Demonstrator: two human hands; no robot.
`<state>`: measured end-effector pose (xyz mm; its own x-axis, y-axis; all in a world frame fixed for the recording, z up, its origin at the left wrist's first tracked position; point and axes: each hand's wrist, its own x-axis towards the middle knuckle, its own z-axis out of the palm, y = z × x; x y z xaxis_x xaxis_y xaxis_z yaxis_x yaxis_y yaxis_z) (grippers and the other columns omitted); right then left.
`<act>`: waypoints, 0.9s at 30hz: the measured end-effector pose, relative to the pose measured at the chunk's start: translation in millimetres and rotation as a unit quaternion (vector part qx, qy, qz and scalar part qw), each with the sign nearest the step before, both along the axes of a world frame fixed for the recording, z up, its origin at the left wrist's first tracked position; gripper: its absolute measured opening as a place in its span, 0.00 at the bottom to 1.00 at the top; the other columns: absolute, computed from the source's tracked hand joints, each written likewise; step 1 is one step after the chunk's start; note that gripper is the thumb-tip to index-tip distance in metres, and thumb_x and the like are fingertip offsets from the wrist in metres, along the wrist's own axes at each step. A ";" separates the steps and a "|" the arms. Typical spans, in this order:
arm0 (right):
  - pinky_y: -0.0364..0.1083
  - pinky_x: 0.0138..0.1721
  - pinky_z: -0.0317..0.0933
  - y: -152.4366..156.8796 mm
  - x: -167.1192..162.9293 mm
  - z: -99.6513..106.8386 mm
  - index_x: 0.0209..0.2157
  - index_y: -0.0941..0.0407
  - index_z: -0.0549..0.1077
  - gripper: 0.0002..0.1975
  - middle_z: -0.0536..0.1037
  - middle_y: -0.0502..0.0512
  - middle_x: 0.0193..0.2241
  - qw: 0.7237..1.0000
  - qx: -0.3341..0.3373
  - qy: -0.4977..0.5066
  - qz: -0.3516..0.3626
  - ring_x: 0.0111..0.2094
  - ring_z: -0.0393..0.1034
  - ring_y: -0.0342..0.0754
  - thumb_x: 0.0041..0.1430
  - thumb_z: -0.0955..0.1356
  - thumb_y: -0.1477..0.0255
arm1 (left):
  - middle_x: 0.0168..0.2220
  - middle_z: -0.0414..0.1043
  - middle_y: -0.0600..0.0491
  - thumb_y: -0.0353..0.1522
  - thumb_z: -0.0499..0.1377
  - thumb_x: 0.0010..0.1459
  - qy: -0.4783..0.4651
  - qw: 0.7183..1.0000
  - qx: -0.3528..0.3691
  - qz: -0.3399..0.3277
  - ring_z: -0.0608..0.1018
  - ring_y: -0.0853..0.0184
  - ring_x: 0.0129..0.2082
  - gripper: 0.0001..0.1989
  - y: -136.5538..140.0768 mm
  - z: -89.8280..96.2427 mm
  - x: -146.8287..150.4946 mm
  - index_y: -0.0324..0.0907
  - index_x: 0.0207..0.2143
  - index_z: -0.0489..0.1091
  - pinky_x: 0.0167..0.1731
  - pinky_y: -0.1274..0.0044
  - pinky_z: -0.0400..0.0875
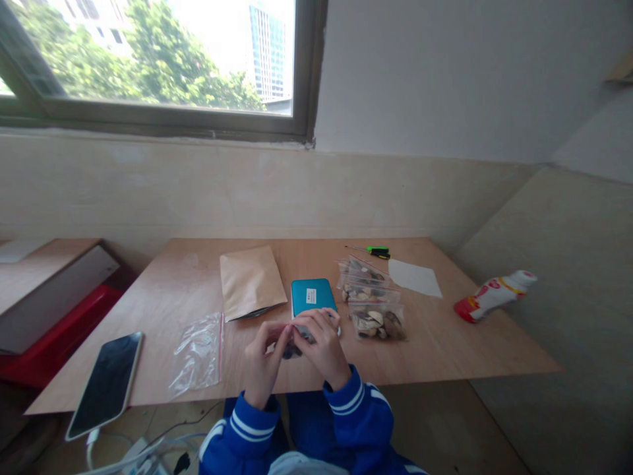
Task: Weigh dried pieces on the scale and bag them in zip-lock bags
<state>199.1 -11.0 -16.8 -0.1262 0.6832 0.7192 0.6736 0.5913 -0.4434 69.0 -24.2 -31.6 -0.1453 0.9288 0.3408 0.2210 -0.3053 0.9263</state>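
My left hand [264,356] and my right hand [324,343] meet over the front middle of the table, both with thumb and fingers pinched together. Between them is a small clear zip bag [291,351] with dark pieces in it, mostly hidden by the fingers. Just beyond my right hand lies a flat blue device [307,290] with a white label, its near part covered by the hand. To the right are several clear zip bags [378,321] filled with brown and pale dried pieces, lying one behind another.
A brown paper pouch [250,280] and an empty clear zip bag [198,353] lie left. A plugged-in tablet [106,382] rests at the left edge. Behind the filled bags are screwdrivers [378,251] and white paper [414,278]. A red-and-white bottle [492,297] is at right.
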 end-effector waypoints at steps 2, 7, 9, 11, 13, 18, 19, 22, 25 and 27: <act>0.50 0.50 0.47 0.8 1.1 -1.1 0.31 0.53 0.72 0.06 0.78 0.48 0.31 1.000 0.002 0.004 0.002 0.36 0.70 0.45 0.62 0.65 0.71 | 0.28 0.77 0.54 0.37 0.58 0.57 0.016 1.000 -0.001 -0.005 0.80 0.68 0.27 0.07 -0.5 -1.1 -0.6 0.42 0.33 0.70 0.27 0.79 0.77; 0.50 0.50 0.46 2.2 3.3 -3.7 0.31 0.52 0.73 0.07 0.79 0.47 0.30 1.000 -0.007 0.000 0.012 0.38 0.71 0.45 0.63 0.65 0.70 | 0.29 0.77 0.54 0.33 0.55 0.59 0.068 0.998 0.018 -0.007 0.80 0.69 0.27 0.05 0.2 -5.1 -2.6 0.43 0.35 0.68 0.25 0.80 0.76; 0.50 0.51 0.45 2.1 3.0 -4.5 0.31 0.52 0.74 0.07 0.79 0.46 0.29 1.000 -0.007 -0.006 0.014 0.38 0.71 0.45 0.63 0.65 0.70 | 0.28 0.77 0.54 0.32 0.53 0.60 0.091 0.995 0.030 0.000 0.79 0.69 0.25 0.04 1.5 -7.2 -2.7 0.42 0.35 0.66 0.23 0.81 0.75; 0.51 0.51 0.45 1.7 2.2 -4.7 0.30 0.52 0.73 0.07 0.79 0.46 0.29 1.000 -0.005 -0.009 0.013 0.39 0.71 0.45 0.63 0.65 0.70 | 0.26 0.75 0.54 0.31 0.51 0.61 0.111 0.993 0.043 0.010 0.78 0.70 0.23 0.04 2.8 -8.4 -2.4 0.42 0.35 0.65 0.22 0.80 0.74; 0.50 0.50 0.45 1.7 1.1 -4.7 0.30 0.52 0.73 0.08 0.79 0.46 0.29 1.000 -0.004 -0.011 0.013 0.39 0.71 0.45 0.63 0.65 0.69 | 0.26 0.75 0.55 0.30 0.50 0.61 0.121 0.991 0.053 0.021 0.78 0.70 0.23 0.04 3.6 -8.2 -2.1 0.42 0.35 0.64 0.22 0.80 0.74; 0.50 0.49 0.46 4.6 0.8 -10.0 0.32 0.52 0.73 0.07 0.79 0.47 0.31 0.999 -0.037 -0.004 0.003 0.40 0.71 0.45 0.64 0.64 0.70 | 0.26 0.75 0.56 0.30 0.50 0.61 0.101 0.992 0.061 0.032 0.79 0.70 0.24 0.04 2.4 -3.5 -2.9 0.43 0.34 0.64 0.23 0.81 0.75; 0.50 0.49 0.46 5.5 1.3 -12.3 0.32 0.52 0.73 0.07 0.79 0.46 0.30 0.999 -0.040 -0.004 -0.001 0.39 0.71 0.46 0.64 0.64 0.71 | 0.26 0.74 0.56 0.31 0.51 0.61 0.094 0.993 0.059 0.034 0.79 0.70 0.25 0.04 1.8 -3.0 -3.1 0.44 0.34 0.64 0.24 0.80 0.75; 0.50 0.49 0.46 7.4 2.9 -18.6 0.29 0.53 0.72 0.11 0.77 0.46 0.26 0.999 -0.036 0.001 -0.009 0.37 0.71 0.45 0.64 0.63 0.76 | 0.28 0.75 0.56 0.33 0.52 0.60 0.070 0.997 0.036 0.019 0.80 0.69 0.27 0.04 -0.2 -3.6 -3.4 0.43 0.35 0.64 0.25 0.79 0.76; 0.50 0.48 0.47 7.2 4.6 -21.1 0.27 0.54 0.71 0.13 0.76 0.46 0.24 1.000 -0.027 0.010 -0.010 0.35 0.70 0.45 0.63 0.62 0.81 | 0.30 0.74 0.55 0.35 0.53 0.61 0.048 0.999 0.010 -0.020 0.81 0.68 0.30 0.05 -1.5 -5.4 -3.5 0.43 0.35 0.64 0.28 0.78 0.77; 0.49 0.47 0.48 6.3 5.5 -20.8 0.26 0.54 0.70 0.14 0.75 0.46 0.24 1.000 -0.022 0.012 -0.010 0.35 0.69 0.46 0.62 0.62 0.82 | 0.31 0.74 0.54 0.35 0.53 0.61 0.049 0.998 0.005 -0.045 0.80 0.68 0.32 0.05 -1.4 -5.7 -3.9 0.43 0.36 0.63 0.31 0.77 0.77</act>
